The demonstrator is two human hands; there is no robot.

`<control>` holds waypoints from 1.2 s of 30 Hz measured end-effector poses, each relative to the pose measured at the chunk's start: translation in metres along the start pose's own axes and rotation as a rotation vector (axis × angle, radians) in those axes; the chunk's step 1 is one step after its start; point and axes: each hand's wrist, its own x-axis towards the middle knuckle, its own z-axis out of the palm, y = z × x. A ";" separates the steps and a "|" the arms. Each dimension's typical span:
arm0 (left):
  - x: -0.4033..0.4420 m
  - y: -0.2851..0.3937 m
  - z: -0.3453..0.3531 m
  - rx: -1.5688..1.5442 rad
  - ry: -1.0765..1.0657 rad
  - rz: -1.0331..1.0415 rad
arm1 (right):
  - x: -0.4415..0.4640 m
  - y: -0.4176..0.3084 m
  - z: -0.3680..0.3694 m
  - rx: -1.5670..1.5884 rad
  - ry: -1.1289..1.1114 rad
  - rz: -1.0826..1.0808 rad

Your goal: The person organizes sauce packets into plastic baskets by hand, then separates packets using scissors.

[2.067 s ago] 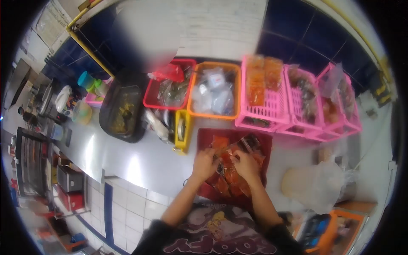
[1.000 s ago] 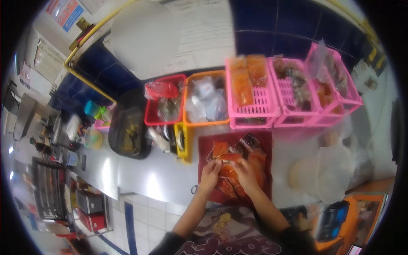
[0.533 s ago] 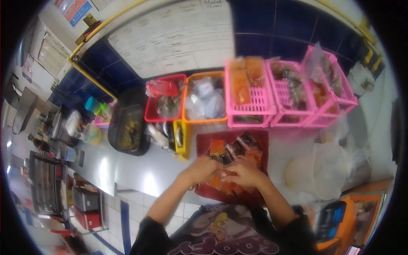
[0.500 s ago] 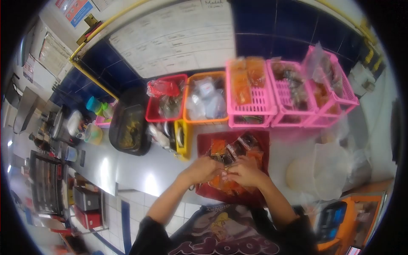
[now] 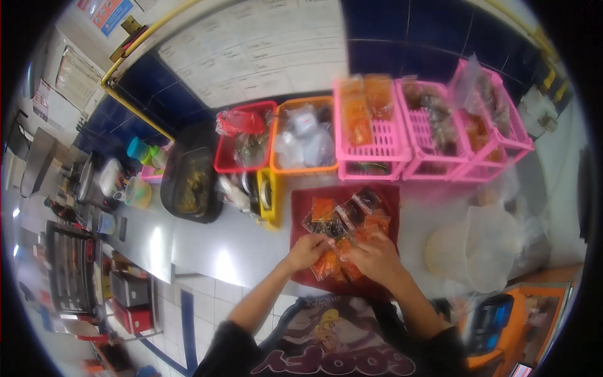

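Small clear sachets of orange sauce (image 5: 324,209) and of dark sauce (image 5: 350,214) lie heaped on a dark red cloth (image 5: 304,196). Over the near part of the heap, my left hand (image 5: 308,251) is closed, its fingertips pinching the edge of a clear sachet. My right hand (image 5: 375,256) comes from the other side, fingers curled at an orange sachet (image 5: 344,246) close to the left fingertips. Both hands hide part of the heap, and whether they grip one sachet or two is not plain.
Behind the cloth stand pink baskets (image 5: 377,164) with orange packets, an orange basket (image 5: 304,168) and a red basket (image 5: 245,168). A yellow tape dispenser (image 5: 271,207) and a black tub (image 5: 188,213) are to the left. A translucent container (image 5: 487,251) sits at the right.
My hands have moved slightly apart, with the left shifting a little leftward and the right rightward. More of the sachets between and behind them shows. The view has shifted slightly.
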 end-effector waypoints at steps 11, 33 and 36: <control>0.001 0.020 0.014 -0.087 0.601 -0.048 | -0.023 0.017 0.020 0.753 0.332 1.064; -0.009 -0.010 0.007 -0.524 0.924 -0.080 | 0.198 0.219 -0.018 0.284 -0.363 0.610; -0.017 -0.025 0.008 -0.444 0.908 -0.135 | 0.224 0.235 0.011 0.132 -0.701 0.343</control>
